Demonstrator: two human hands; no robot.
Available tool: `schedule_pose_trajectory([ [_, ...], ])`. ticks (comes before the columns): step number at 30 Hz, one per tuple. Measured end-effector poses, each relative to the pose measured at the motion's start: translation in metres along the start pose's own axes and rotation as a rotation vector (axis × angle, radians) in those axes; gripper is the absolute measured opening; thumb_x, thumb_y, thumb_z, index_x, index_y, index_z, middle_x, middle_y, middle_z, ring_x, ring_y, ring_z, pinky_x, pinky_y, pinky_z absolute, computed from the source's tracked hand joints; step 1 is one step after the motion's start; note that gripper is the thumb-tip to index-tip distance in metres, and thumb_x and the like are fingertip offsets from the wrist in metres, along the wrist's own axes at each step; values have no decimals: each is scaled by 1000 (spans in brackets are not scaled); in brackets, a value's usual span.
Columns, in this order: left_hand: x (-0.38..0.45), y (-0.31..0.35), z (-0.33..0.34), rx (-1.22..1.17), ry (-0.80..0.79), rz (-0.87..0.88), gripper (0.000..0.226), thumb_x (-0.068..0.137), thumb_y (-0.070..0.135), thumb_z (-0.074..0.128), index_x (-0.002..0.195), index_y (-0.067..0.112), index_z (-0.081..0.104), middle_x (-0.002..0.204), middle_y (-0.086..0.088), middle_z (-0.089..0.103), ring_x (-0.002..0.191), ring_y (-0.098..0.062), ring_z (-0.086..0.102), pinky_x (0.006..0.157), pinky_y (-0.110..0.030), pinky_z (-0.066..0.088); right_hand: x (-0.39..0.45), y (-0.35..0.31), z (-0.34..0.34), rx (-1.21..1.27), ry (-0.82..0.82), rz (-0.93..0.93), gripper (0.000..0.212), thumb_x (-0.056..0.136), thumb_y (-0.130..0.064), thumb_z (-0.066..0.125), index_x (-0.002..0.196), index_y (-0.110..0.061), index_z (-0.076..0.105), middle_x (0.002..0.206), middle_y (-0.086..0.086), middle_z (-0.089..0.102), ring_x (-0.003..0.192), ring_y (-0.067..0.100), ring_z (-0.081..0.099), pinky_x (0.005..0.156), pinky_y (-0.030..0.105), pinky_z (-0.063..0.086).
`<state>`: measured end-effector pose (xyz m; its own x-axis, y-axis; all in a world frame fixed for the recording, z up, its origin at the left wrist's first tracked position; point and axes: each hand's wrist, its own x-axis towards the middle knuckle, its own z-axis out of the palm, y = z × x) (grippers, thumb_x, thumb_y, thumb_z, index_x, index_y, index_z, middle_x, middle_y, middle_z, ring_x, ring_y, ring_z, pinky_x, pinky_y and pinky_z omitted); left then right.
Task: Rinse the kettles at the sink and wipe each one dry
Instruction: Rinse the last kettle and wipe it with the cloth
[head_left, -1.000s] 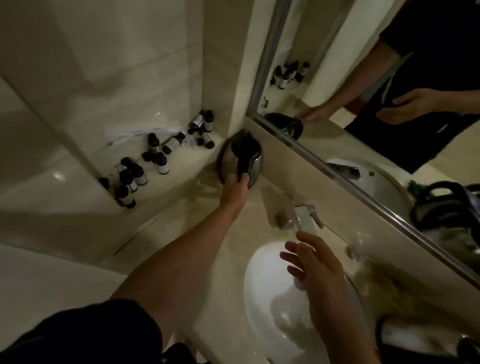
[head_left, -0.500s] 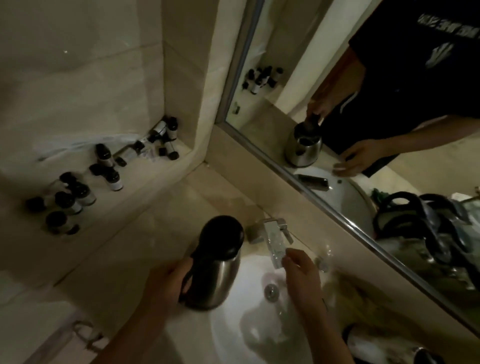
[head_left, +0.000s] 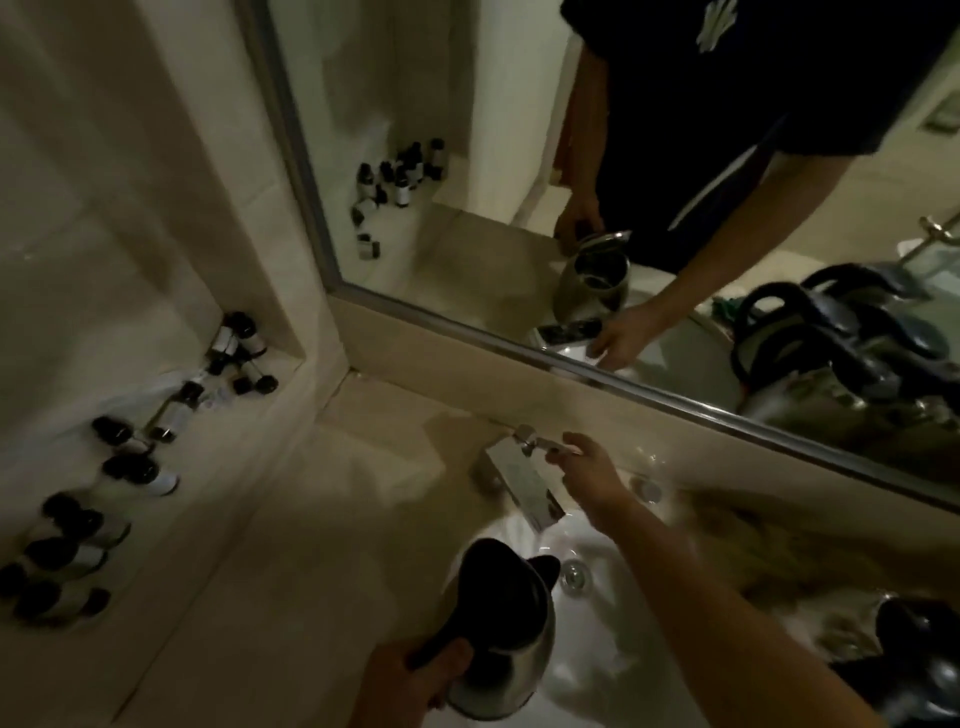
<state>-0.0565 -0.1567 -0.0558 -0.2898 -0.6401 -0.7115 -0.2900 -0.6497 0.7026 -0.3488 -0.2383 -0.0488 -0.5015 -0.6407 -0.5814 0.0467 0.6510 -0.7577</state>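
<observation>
Head view, dim bathroom, taking the tap (head_left: 524, 486) as landmark; stainless electric kettle (head_left: 501, 629) held just below and in front of the spout, over the near-left rim of the white basin (head_left: 587, 670), black lid seemingly shut, body tilted slightly; left hand (head_left: 415, 675) wrapped around the black handle, fingers curled tight about it; right hand (head_left: 584, 473) at the tap's lever, immediately right of the spout, fingertips pinching or resting on the lever end, exact contact too blurred to settle; drain (head_left: 574, 574) directly beneath the spout.

Step in hand, judged: opening the water for the rinse; best done by easing the lever gently to avoid splash, then flipping the lid open and bringing the kettle mouth squarely under the spout; worth keeping the base and its electrical contacts clear of the stream.

Further kettles (head_left: 914, 660) heaped right of the tap; small dark bottles (head_left: 140, 470) on the ledge far left; mirror (head_left: 675, 208) behind.
</observation>
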Motion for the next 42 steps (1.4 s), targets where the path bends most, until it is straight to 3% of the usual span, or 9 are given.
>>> schedule_pose_trajectory([
  [4,10,1,28,94,15,-10,37,78,16,85,46,10,68,52,-10,63,49,-13,59,55,-23,44,-41,47,-6,377,225,80,47,85,-34,59,129,-20,61,124,13,67,114,29,62,94,41,47],
  [7,26,-1,37,-20,18,-61,43,65,23,88,48,-5,59,51,-21,55,49,-25,53,54,-30,42,-88,89,-10,471,369,176,27,104,-20,51,130,-17,61,124,9,62,110,25,59,92,37,44],
  [12,65,0,51,-87,44,-70,31,59,28,72,53,-1,65,52,-19,54,48,-27,49,53,-30,40,-96,115,4,396,-81,76,41,80,-34,70,117,-17,65,114,6,72,106,26,67,86,32,52],
  [17,92,8,47,150,-15,40,35,63,33,69,50,3,59,58,-23,62,55,-28,57,59,-30,46,-62,129,20,128,-115,-113,67,56,-33,80,117,-26,53,118,1,66,112,16,67,93,32,57],
  [20,103,0,39,596,-71,241,33,82,47,62,96,19,73,92,-5,76,85,-17,71,72,-25,50,-44,139,23,-167,-77,-58,96,42,-49,88,125,-31,42,130,0,54,122,22,58,99,42,55],
  [24,123,-25,36,849,-154,525,62,100,50,38,151,16,39,139,-3,57,119,-20,60,93,-23,46,-43,135,22,-372,-81,-3,126,49,-51,87,152,-22,20,155,9,31,145,33,31,115,43,36],
  [31,121,-30,44,1005,46,722,70,97,60,38,133,2,55,84,-4,72,57,-17,67,55,-8,31,-23,135,27,-551,-94,-7,135,49,-54,87,156,-26,10,158,3,23,145,29,34,115,42,42],
  [35,129,-38,43,965,88,763,67,88,47,66,143,15,43,104,-5,72,69,-22,71,60,-17,48,-23,139,26,-485,-95,-6,139,39,-50,93,151,-34,12,150,2,36,139,30,42,111,50,46],
  [42,146,-56,40,978,123,824,66,92,58,48,146,28,25,102,-8,70,66,-29,69,56,-41,57,-22,137,26,-532,-83,3,131,28,-63,84,139,-33,20,140,1,44,130,26,51,107,44,51],
])
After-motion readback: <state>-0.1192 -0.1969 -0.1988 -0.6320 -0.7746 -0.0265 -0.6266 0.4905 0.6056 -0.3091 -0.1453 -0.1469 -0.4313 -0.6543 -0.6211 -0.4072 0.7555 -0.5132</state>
